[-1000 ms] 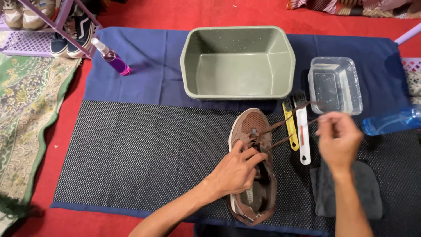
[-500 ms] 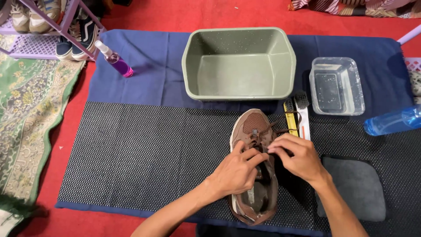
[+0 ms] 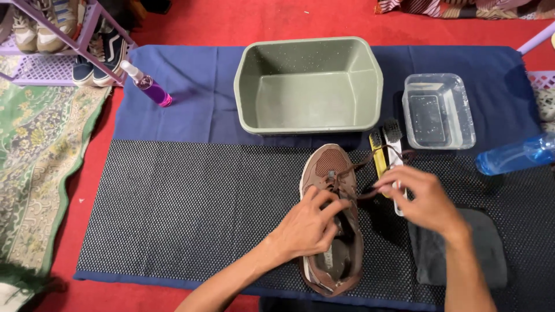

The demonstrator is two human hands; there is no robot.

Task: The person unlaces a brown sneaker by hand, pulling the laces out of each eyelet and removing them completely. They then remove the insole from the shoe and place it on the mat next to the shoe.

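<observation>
A brown sneaker (image 3: 332, 173) lies on a dotted black mat (image 3: 185, 214), toe pointing away from me. My left hand (image 3: 306, 225) rests on the shoe's tongue and laces, fingers pinching at the eyelets. To the right of the shoe, my right hand (image 3: 419, 196) pinches a brown shoelace (image 3: 370, 164) that runs out from the eyelets. Two brushes (image 3: 384, 141), one yellow and one white, lie just beyond my right hand.
A grey-green basin (image 3: 309, 124) stands behind the shoe on a blue cloth (image 3: 179, 115). A clear plastic tub (image 3: 462, 121) sits to its right, a blue bottle (image 3: 514, 153) further right, a purple spray bottle (image 3: 150, 86) at left. A dark cloth (image 3: 480, 248) lies under my right wrist. A shoe rack (image 3: 52, 63) stands at the far left.
My right hand went in to the eyelets from out at the right, and now has drawn back a short way to the right with the lace. My left hand stays on the shoe.
</observation>
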